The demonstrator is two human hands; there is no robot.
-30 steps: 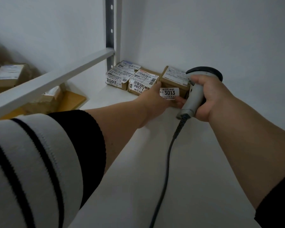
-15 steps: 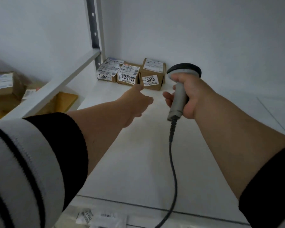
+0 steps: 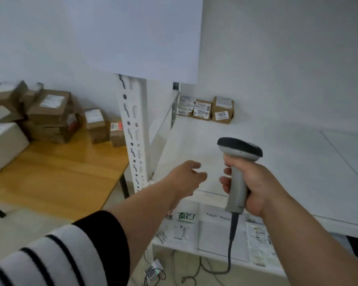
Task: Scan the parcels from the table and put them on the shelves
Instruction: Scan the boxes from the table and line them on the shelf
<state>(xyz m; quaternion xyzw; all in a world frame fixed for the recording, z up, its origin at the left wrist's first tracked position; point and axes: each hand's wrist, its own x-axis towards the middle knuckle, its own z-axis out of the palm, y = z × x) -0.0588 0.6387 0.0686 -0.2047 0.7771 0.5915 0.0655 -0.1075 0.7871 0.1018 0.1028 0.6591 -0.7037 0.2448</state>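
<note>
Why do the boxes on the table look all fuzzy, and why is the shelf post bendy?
Head view: the parcels on the table are smeared and soft, which looks like motion blur; the left hand is blurry too. The shelf post curves from wide-angle distortion. The 3013 parcel reads sharper. Lighting is dim and bluish, with no harsh glare.

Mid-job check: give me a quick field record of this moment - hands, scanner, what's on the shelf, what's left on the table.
left hand: left hand holds nothing, fingers relaxed, above the white shelf board
right hand: right hand grips the grey handheld barcode scanner
shelved: three small brown cardboard parcels in a row at the back left corner; rightmost labelled 3013
table: wooden table with a pile of brown cardboard boxes and a white box
</note>
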